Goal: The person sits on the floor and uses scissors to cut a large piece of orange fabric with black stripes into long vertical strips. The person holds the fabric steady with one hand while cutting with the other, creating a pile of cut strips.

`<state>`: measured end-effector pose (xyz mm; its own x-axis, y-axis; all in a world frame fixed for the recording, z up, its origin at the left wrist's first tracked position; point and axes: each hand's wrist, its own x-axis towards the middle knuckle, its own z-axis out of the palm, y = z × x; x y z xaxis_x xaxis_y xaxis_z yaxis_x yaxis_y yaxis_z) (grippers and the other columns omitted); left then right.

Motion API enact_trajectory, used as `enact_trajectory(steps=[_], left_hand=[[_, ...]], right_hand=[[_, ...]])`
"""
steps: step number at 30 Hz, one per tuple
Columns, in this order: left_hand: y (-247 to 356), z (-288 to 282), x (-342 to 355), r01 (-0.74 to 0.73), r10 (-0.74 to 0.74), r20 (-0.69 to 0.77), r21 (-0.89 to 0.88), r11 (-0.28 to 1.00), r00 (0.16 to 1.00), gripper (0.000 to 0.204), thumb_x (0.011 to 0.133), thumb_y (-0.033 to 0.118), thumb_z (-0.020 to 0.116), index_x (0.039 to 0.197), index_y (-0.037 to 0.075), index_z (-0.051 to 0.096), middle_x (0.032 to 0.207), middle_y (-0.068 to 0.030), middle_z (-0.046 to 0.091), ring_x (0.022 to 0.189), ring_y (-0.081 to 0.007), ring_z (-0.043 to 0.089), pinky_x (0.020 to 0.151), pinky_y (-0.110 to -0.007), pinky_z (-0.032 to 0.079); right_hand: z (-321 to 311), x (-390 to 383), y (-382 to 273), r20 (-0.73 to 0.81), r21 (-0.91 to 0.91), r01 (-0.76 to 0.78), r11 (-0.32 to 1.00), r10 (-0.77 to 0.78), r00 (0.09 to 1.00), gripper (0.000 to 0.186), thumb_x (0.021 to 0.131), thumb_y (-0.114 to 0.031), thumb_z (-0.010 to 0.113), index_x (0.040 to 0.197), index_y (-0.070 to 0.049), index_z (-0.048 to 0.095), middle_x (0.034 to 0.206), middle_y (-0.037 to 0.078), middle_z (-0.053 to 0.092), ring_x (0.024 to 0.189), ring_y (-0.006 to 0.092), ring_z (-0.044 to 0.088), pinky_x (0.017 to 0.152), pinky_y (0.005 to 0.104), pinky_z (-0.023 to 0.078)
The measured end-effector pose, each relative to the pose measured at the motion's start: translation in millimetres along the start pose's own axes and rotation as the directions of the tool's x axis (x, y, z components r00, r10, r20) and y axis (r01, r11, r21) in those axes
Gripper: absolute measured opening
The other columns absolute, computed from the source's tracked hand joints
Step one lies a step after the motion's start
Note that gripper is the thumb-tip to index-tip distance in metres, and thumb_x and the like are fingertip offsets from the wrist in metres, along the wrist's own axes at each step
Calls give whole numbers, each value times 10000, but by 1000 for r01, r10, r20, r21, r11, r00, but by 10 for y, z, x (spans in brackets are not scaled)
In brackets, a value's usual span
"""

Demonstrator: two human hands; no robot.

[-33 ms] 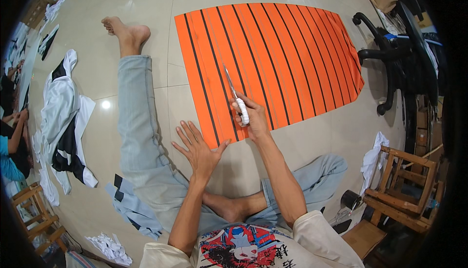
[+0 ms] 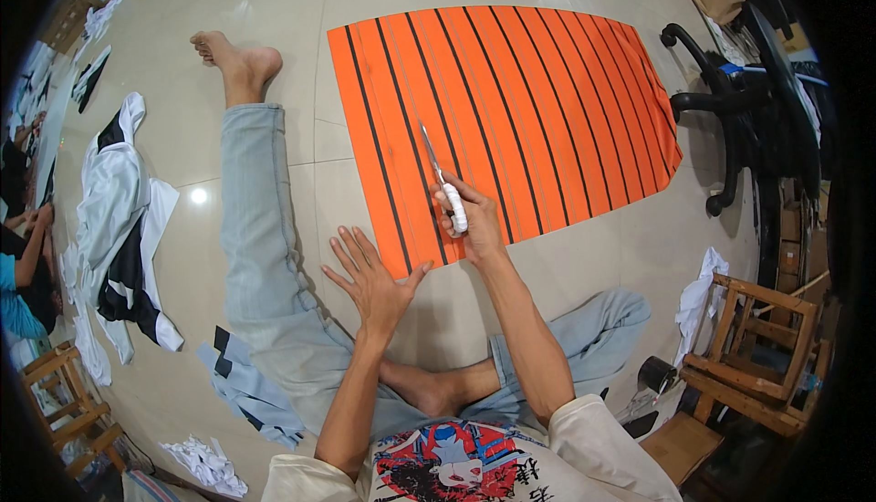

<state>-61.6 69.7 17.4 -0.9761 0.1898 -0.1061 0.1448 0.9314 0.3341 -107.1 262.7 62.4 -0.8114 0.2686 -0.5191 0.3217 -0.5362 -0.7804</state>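
Note:
A large orange sheet with black stripes (image 2: pixel 520 109) lies flat on the tiled floor in front of me. My right hand (image 2: pixel 470 219) grips a knife with a white wrapped handle (image 2: pixel 453 207), its blade pointing away along a black stripe on the sheet. My left hand (image 2: pixel 374 274) rests flat on the floor with fingers spread, its thumb touching the sheet's near edge. I sit on the floor in light blue jeans, my left leg (image 2: pixel 251 219) stretched out and bare foot forward.
White and black garments (image 2: pixel 123 228) lie on the floor at left, with more cloth scraps (image 2: pixel 205 461) near me. A black office chair (image 2: pixel 739 100) stands at right, wooden chairs (image 2: pixel 757 356) at lower right and lower left. Another person's arm (image 2: pixel 23 265) shows at the left edge.

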Motion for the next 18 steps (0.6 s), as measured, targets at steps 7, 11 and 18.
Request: enact_trajectory(steps=[7, 11, 18], left_hand=[[30, 15, 87, -11, 12, -20, 6, 1000, 1000, 1372, 773, 816, 628, 1569, -138, 47, 1662, -329, -21, 1542, -476, -114, 1115, -735, -114], [19, 36, 79, -16, 16, -16, 7, 1000, 1000, 1377, 774, 822, 624, 1568, -139, 40, 1661, -328, -36, 1540, -476, -123, 1109, -741, -119], [-1, 56, 92, -5, 5, 5, 3, 1000, 1000, 1384, 771, 833, 618, 1568, -141, 40, 1659, -330, -39, 1538, -474, -136, 1100, -750, -125]], right_hand=[[145, 189, -163, -44, 68, 16, 998, -14, 999, 558, 865, -92, 773, 1376, 37, 589, 770, 21, 658, 489, 64, 547, 399, 205, 392], [182, 270, -192, -40, 46, 33, 998, -31, 999, 550, 870, -91, 765, 1377, 34, 589, 771, 14, 658, 489, 64, 545, 398, 201, 384], [159, 364, -125, 14, 8, 51, 999, -51, 999, 560, 887, -124, 761, 1387, 44, 572, 925, 67, 725, 532, 65, 589, 414, 182, 421]])
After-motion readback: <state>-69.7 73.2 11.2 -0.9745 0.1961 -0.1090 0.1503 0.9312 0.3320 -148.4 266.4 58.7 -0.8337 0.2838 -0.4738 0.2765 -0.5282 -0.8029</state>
